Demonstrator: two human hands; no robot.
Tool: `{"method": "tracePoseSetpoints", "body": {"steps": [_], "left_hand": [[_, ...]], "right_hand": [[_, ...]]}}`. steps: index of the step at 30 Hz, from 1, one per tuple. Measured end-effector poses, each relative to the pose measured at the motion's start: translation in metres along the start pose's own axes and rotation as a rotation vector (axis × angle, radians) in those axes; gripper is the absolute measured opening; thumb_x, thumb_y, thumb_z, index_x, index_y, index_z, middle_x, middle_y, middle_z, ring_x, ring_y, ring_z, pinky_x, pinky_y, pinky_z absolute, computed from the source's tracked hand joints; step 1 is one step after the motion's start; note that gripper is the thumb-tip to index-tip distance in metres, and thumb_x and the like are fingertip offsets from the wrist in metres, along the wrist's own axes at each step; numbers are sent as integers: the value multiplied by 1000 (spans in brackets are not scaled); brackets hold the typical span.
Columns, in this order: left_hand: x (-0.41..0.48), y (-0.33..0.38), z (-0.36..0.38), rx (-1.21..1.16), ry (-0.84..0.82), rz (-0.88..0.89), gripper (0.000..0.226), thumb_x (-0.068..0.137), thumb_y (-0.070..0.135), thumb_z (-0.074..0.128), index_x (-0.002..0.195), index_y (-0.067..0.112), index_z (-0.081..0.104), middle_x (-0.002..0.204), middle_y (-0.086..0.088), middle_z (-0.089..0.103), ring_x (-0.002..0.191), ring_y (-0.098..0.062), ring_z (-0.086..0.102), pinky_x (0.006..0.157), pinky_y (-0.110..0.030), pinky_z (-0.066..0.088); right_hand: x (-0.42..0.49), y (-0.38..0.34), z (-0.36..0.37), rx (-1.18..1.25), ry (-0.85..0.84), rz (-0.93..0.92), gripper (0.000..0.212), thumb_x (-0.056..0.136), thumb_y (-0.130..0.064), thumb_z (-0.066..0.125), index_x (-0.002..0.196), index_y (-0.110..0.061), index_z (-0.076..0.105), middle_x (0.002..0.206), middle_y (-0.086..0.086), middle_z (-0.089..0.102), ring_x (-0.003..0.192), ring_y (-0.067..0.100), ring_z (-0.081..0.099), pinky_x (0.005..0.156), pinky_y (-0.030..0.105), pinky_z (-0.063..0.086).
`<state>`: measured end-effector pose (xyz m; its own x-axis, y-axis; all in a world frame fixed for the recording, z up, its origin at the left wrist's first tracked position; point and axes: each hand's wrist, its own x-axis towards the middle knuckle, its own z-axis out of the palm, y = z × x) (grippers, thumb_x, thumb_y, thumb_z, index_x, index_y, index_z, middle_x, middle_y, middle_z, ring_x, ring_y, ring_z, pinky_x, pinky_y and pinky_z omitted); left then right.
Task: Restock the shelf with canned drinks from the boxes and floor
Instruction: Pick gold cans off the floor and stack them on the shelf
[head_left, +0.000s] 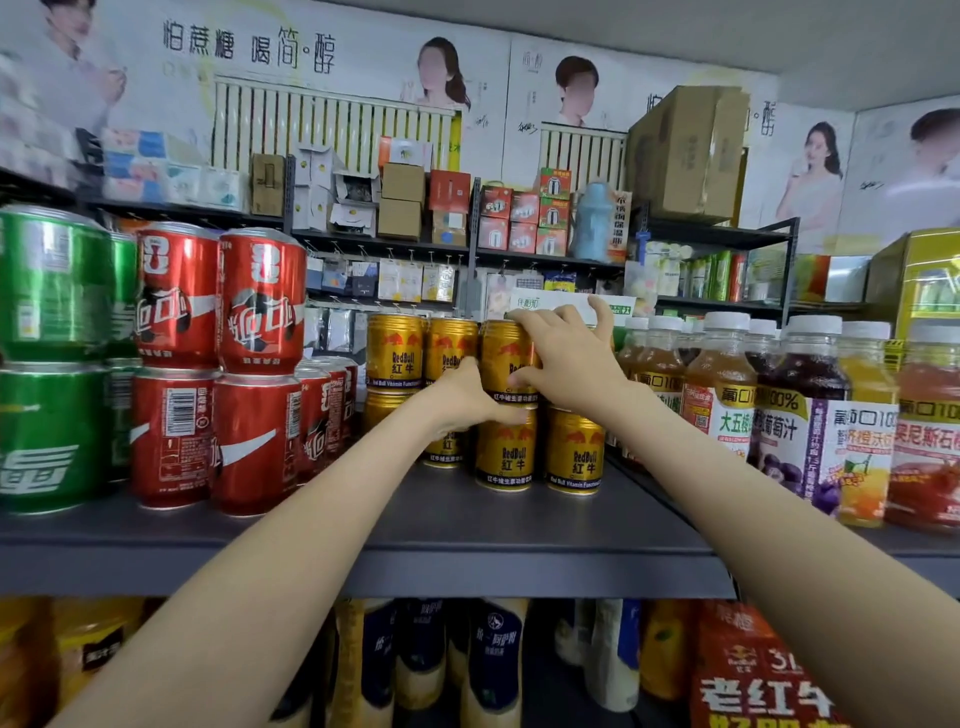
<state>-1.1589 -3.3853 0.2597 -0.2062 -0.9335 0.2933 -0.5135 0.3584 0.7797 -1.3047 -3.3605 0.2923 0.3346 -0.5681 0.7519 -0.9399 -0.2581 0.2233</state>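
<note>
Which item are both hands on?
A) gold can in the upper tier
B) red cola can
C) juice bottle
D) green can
A: the left hand and the right hand both grip the top gold can, which sits stacked on a lower gold can on the shelf.

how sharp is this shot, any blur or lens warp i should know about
Head view: sharp in the middle, where the label on the held gold can reads clearly; head view's left edge smears the green cans; its wide-angle warp leans the juice bottles outward; light is flat, with no harsh glare.
</note>
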Motion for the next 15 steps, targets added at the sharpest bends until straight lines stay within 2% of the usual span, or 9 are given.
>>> {"method": "tracePoseSetpoints", "body": {"steps": [3, 7, 10, 12, 15], "left_hand": [[-1, -2, 4, 30, 18, -6, 74, 74, 31, 80, 134, 10, 41, 129, -6, 51, 115, -23, 52, 90, -40, 53], [-2, -2, 5, 23, -14, 18, 57, 78, 27, 76, 126, 10, 51, 122, -6, 59, 112, -23, 57, 91, -40, 53], [-2, -4, 5, 9, -21, 21, 53, 78, 25, 76, 123, 10, 53, 121, -7, 60, 111, -24, 57, 93, -41, 51], [-2, -4, 6, 9, -23, 21, 54, 77, 26, 78, 123, 10, 54, 120, -7, 61, 111, -25, 58, 94, -44, 51], [0, -5, 6, -5, -30, 14, 57, 75, 27, 79, 123, 11, 54, 121, -6, 61, 111, -25, 57, 94, -45, 50]], "right_hand": [[-8, 6, 5, 46, 57, 35, 76, 82, -51, 62, 145, -25, 29, 148, -3, 36, 139, 19, 25, 112, 46, -4], [-22, 18, 16, 138, 116, 172, 86, 79, -50, 67, 148, -26, 21, 158, 3, 13, 145, 22, 8, 113, 48, 1], [-35, 23, 21, 271, 95, 268, 100, 75, -37, 76, 150, -26, 11, 158, 11, 0, 145, 28, -2, 114, 52, 9], [-43, 24, 24, 455, 46, 320, 109, 73, -26, 80, 150, -29, 3, 157, 15, -6, 145, 32, -6, 116, 53, 11], [-51, 24, 27, 712, 4, 361, 111, 76, -13, 76, 148, -40, -4, 157, 13, -5, 145, 31, 4, 113, 52, 23]]}}
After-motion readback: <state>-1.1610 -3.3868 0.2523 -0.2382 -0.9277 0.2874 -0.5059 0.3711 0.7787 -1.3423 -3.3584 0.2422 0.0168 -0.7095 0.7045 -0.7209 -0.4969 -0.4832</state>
